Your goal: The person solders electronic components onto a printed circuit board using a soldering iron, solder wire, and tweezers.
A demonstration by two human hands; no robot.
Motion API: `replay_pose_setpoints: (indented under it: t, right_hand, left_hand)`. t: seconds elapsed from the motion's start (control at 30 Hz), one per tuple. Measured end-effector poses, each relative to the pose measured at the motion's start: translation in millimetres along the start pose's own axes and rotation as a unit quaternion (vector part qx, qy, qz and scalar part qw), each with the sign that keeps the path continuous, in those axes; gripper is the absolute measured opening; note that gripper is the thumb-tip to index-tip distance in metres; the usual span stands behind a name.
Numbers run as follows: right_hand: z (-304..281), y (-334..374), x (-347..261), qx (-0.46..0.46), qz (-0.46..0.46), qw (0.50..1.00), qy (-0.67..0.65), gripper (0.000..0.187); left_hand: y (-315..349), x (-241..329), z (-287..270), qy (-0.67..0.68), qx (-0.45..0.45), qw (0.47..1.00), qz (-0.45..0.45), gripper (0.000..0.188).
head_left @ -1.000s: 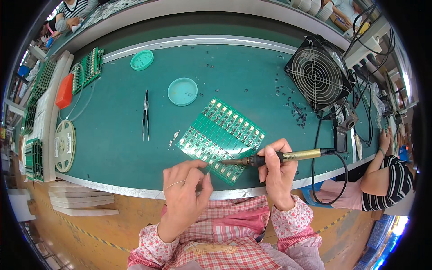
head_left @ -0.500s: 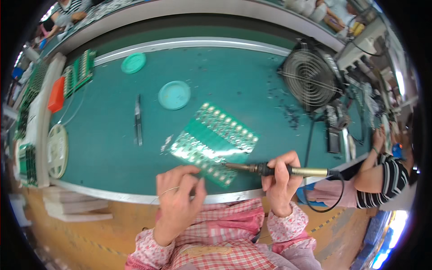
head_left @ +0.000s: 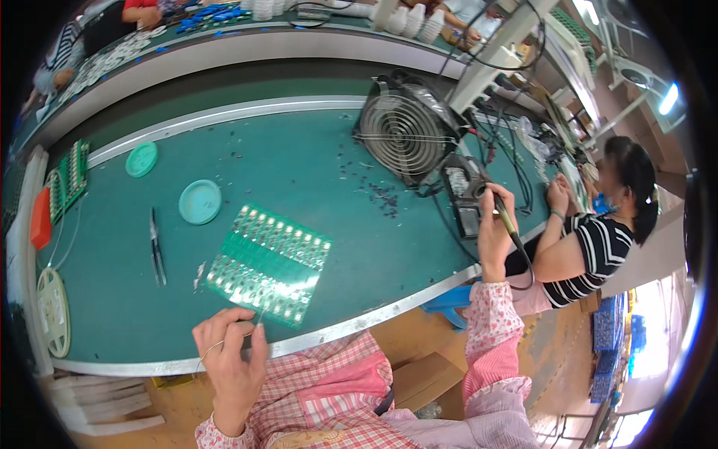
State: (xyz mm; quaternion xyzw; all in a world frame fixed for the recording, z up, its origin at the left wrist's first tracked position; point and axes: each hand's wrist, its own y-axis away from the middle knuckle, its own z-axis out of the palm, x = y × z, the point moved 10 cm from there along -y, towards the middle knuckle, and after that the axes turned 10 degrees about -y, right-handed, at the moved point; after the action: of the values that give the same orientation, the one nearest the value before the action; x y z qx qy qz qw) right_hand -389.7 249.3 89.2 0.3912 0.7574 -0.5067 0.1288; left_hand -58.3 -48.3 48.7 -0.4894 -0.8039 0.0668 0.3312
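Note:
A green circuit board [head_left: 273, 258] with rows of shiny solder spots lies tilted on the green work mat. My left hand [head_left: 230, 359] is at its near edge, fingers pinched on a thin solder wire [head_left: 212, 346] that loops over them. Far to the right, my right hand [head_left: 495, 236] grips a soldering iron [head_left: 505, 217] by its handle. The iron's front end is at the dark iron stand [head_left: 465, 196], where its tip is hidden.
A black fan [head_left: 404, 135] with a round wire guard stands behind the stand. Two turquoise round dishes, tweezers [head_left: 156, 247], an orange block [head_left: 41, 218] and a pale reel [head_left: 52, 313] are on the left. A person in a striped top [head_left: 598, 247] sits at right.
My right hand has carried the soldering iron from over the board to the stand at the right. My left hand stays near the board's edge. The view has turned to the right.

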Motion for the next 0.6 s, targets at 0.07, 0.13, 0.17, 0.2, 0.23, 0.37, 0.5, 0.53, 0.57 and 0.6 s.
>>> replay_pose_setpoints:
  t: [0.07, 0.13, 0.17, 0.2, 0.23, 0.37, 0.5, 0.53, 0.57, 0.6]
  right_hand:
    - [-9, 11, -23, 0.047, -0.062, 0.995, 0.068, 0.012]
    - [-27, 35, -41, 0.117, -0.006, 0.992, -0.048, 0.01]
    - [-31, 50, -39, 0.116, 0.022, 0.985, -0.127, 0.008]
    - [-26, 62, -54, 0.099, 0.006, 0.987, -0.129, 0.01]
    - [-19, 75, -76, 0.105, 0.009, 0.984, -0.143, 0.009]
    - [28, 119, -139, -0.054, 0.041, 0.939, -0.338, 0.006]
    - [61, 141, -181, -0.202, -0.063, 0.902, -0.376, 0.01]
    - [67, 145, -187, -0.221, -0.076, 0.892, -0.387, 0.011]
    - [70, 145, -190, -0.223, -0.076, 0.892, -0.386, 0.011]
    - [73, 146, -197, -0.233, -0.092, 0.888, -0.386, 0.013]
  left_hand:
    - [1, -6, -1, -0.014, 0.006, 1.0, -0.018, 0.012]
    - [2, -1, 3, 0.011, 0.004, 1.0, 0.007, 0.015]
    - [2, -3, 4, -0.004, 0.001, 1.0, -0.008, 0.015]
    - [-1, 1, 8, 0.008, 0.001, 1.0, 0.004, 0.015]
    - [-1, 5, 8, 0.024, 0.004, 1.0, 0.02, 0.016]
    - [2, 8, 10, 0.027, 0.001, 0.999, 0.026, 0.016]
    - [4, 12, 15, 0.013, -0.007, 1.0, 0.024, 0.017]
    - [3, 12, 15, 0.01, -0.004, 1.0, 0.025, 0.017]
    - [3, 12, 15, 0.008, -0.001, 1.0, 0.026, 0.017]
    - [3, 12, 16, 0.009, -0.002, 1.0, 0.025, 0.017]
